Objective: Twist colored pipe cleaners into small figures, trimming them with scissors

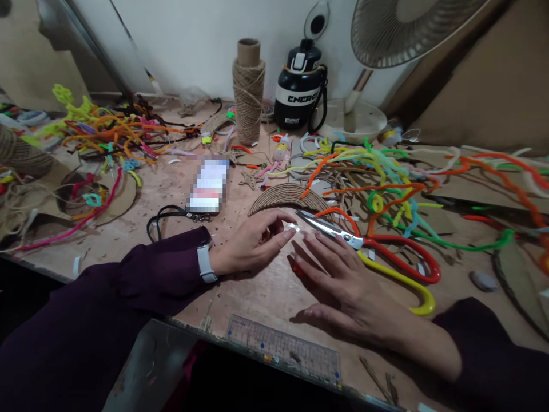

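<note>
My left hand point(253, 243) has its thumb and index finger closed around a small white piece point(294, 227), perhaps paper or tape; its exact kind does not show. Low over the wooden table, my right hand point(343, 280) is spread with its fingers apart. A bit of orange-red point(297, 268) shows by its fingers, mostly hidden. Just beyond that hand lie scissors point(401, 254) with one red and one yellow handle, the blades pointing left. Behind both hands rests a curved piece wrapped in twine point(289, 197).
Bright pipe cleaners point(398, 171) sprawl at the right, with another pile point(124, 134) at the left. A phone point(208, 184), twine spool point(249, 94), black bottle point(300, 88) and fan point(407, 28) stand or lie farther back. A clear ruler point(285, 346) lies along the front edge.
</note>
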Action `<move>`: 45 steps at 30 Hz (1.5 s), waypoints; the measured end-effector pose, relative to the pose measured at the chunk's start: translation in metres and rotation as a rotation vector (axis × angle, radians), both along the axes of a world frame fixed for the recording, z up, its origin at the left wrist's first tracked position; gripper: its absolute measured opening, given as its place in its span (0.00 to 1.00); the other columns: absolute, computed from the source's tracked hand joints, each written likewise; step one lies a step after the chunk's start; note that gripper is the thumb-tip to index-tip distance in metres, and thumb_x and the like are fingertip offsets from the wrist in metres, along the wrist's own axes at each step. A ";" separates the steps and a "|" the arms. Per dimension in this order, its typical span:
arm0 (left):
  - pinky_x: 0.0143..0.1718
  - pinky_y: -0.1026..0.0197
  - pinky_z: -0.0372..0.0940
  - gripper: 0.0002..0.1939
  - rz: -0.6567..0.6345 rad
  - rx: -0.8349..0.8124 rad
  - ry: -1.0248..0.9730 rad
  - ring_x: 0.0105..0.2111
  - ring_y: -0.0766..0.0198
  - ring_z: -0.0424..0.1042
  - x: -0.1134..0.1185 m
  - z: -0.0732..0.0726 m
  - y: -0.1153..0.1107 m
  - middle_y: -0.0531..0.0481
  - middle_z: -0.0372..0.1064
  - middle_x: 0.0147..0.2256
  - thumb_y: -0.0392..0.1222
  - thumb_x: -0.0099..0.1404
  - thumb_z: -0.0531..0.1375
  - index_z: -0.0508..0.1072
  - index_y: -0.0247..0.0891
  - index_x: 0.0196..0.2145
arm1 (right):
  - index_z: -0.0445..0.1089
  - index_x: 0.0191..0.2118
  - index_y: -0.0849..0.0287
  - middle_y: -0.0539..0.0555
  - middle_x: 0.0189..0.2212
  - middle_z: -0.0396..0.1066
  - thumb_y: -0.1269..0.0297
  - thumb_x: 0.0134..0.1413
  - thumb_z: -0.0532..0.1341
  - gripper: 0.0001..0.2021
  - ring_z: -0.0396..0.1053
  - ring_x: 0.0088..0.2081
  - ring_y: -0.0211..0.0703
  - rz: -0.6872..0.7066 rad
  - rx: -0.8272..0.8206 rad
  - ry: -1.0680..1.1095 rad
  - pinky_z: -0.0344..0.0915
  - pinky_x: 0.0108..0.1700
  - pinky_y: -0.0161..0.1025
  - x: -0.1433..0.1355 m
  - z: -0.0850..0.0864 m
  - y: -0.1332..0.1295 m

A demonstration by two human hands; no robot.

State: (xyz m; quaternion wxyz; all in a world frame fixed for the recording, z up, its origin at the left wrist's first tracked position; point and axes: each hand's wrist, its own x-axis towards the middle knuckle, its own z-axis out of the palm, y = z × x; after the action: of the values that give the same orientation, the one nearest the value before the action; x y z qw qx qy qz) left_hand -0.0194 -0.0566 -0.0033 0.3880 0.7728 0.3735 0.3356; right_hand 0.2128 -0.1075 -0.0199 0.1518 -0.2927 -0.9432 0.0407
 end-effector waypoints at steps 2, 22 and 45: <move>0.26 0.67 0.60 0.13 0.000 0.041 0.017 0.27 0.70 0.63 -0.001 0.000 0.000 0.50 0.65 0.30 0.42 0.68 0.53 0.68 0.31 0.46 | 0.44 0.68 0.58 0.66 0.65 0.50 0.52 0.62 0.54 0.34 0.48 0.65 0.61 -0.021 -0.039 0.076 0.54 0.60 0.61 0.002 0.001 0.000; 0.37 0.59 0.62 0.14 -0.233 0.284 0.424 0.36 0.61 0.66 0.005 -0.008 -0.017 0.47 0.67 0.35 0.50 0.68 0.55 0.69 0.36 0.38 | 0.72 0.39 0.61 0.55 0.32 0.70 0.71 0.58 0.58 0.06 0.62 0.34 0.42 -0.132 -0.017 0.303 0.58 0.38 0.43 -0.003 0.001 -0.008; 0.40 0.58 0.65 0.20 -0.011 0.287 0.448 0.39 0.59 0.68 0.004 -0.006 0.003 0.45 0.68 0.37 0.57 0.63 0.59 0.70 0.35 0.40 | 0.71 0.42 0.62 0.59 0.37 0.72 0.72 0.58 0.57 0.08 0.67 0.39 0.46 -0.172 -0.055 0.389 0.65 0.41 0.45 -0.003 0.003 -0.006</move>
State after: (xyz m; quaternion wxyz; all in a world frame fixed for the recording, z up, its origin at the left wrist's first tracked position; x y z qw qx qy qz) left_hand -0.0158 -0.0539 -0.0090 0.1842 0.8770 0.3944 0.2034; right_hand 0.2099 -0.1130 -0.0174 0.3259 -0.3628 -0.8661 0.1093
